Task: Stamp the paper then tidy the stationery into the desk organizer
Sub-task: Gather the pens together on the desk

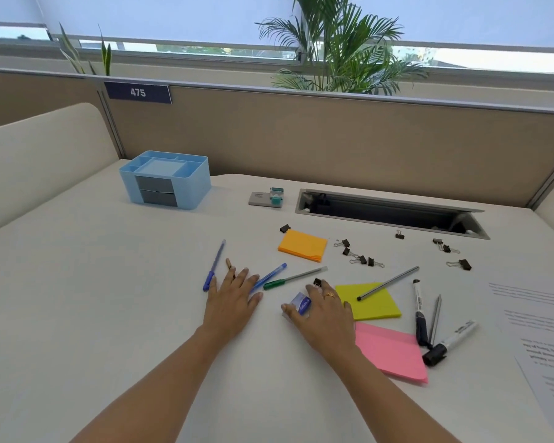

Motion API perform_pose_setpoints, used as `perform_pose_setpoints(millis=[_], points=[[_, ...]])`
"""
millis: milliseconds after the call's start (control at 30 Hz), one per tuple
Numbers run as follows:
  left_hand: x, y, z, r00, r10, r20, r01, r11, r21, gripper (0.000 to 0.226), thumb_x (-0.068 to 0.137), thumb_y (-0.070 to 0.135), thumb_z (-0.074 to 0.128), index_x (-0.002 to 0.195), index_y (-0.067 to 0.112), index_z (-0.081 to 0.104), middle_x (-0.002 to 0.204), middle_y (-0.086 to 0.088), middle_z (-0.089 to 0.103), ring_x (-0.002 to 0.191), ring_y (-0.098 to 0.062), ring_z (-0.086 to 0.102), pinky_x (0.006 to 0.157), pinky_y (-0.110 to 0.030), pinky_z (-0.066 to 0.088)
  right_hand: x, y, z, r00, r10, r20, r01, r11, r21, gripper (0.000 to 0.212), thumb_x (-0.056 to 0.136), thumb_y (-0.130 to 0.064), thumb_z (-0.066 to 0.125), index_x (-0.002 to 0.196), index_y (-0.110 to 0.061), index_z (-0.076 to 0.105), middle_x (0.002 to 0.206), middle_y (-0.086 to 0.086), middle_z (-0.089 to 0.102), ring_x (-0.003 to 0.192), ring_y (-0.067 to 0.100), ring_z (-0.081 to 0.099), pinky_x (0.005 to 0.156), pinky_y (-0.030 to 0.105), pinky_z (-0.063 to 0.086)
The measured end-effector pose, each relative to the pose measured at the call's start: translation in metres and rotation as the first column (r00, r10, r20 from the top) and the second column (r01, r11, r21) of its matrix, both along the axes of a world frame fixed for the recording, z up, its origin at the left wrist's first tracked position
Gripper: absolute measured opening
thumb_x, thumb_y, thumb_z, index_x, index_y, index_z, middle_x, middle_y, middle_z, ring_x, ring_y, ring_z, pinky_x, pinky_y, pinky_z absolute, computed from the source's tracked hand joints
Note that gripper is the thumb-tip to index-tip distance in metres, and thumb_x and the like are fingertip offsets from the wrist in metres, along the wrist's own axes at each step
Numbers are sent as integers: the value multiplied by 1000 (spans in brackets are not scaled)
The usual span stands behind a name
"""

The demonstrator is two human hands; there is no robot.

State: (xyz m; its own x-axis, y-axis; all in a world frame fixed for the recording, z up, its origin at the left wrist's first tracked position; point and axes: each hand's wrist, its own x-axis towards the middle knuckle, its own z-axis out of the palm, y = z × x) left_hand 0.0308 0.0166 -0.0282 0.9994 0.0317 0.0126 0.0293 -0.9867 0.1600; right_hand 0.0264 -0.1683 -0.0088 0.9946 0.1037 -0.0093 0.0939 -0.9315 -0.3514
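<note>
The light blue desk organizer [167, 180] stands at the back left of the white desk [93, 298]. A teal stamp [276, 197] sits beside a grey ink pad [259, 198] behind the clutter. My left hand [232, 298] lies flat with straight fingers over a blue pen [269, 276] and a small brown pen [229, 265]. My right hand [325, 310] curls thumb and fingers round a white eraser in a blue sleeve [301, 303]. Printed paper sheets [544, 330] lie at the right edge.
Scattered around are another blue pen [214, 264], a green pen [293, 278], orange [303, 245], yellow [370, 302] and pink [389, 350] sticky pads, grey pencils [389, 282], two markers [419, 311], and several black binder clips [362, 259]. An open cable tray [390, 214] is recessed at the back.
</note>
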Motion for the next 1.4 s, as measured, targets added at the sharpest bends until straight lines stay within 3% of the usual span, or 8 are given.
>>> perform_pose_setpoints(millis=[167,333,433,567,767,933,1167,1400], points=[[-14,11,1,999,20,43,-21,999,32,90,67,56,-16,143,32,27,153,7,25,143,-14,15,116,-45,7,5,12,-1,997,67,-28,-66,997,36,67,86,-62,41,140,-22,35,155,4,22,143,17,19,115,42,22],[-25,26,3,998,20,65,-20,1000,0,77,79,55,-5,141,28,33,150,5,31,142,-15,20,115,-44,15,9,31,0,990,136,-46,-134,990,41,66,87,-61,40,140,-22,34,153,5,26,142,19,21,117,42,20],[-28,39,6,996,17,87,-15,1000,-16,46,96,41,29,136,22,42,146,1,39,139,-17,27,114,-44,18,9,46,0,984,174,-48,-172,984,39,66,87,-62,39,140,-23,34,153,4,26,142,18,20,117,41,18],[-26,57,9,977,11,214,-15,1000,18,60,84,53,26,120,17,59,136,-6,52,130,-25,45,102,-49,37,7,67,0,972,225,-75,-221,974,56,67,86,-62,40,142,-25,31,154,1,23,143,16,17,117,43,14],[-5,72,24,1000,16,15,-16,999,-45,71,85,65,37,145,29,22,158,0,4,145,-25,3,116,-46,10,6,79,6,997,66,47,-70,994,88,57,88,-58,41,138,-30,36,154,-2,23,144,14,16,115,45,13],[7,62,15,998,-47,-49,44,997,-68,77,80,74,30,145,34,18,158,1,4,145,-27,1,115,-49,10,10,83,9,996,-70,-58,74,994,83,69,88,-62,35,145,-24,25,158,2,11,146,18,9,116,48,12],[16,58,7,983,-178,-40,177,984,-28,53,95,51,25,145,38,14,157,2,8,145,-22,1,116,-48,4,10,101,2,993,-81,-84,83,996,20,67,91,-58,31,147,-26,15,158,2,7,146,18,6,116,50,11],[10,82,-5,984,-178,-9,178,984,-14,51,95,46,13,145,35,15,157,4,11,145,-17,5,117,-40,3,12,122,-1,999,-30,-39,32,998,57,62,92,-47,39,146,-20,22,157,6,12,145,19,13,117,36,19]])
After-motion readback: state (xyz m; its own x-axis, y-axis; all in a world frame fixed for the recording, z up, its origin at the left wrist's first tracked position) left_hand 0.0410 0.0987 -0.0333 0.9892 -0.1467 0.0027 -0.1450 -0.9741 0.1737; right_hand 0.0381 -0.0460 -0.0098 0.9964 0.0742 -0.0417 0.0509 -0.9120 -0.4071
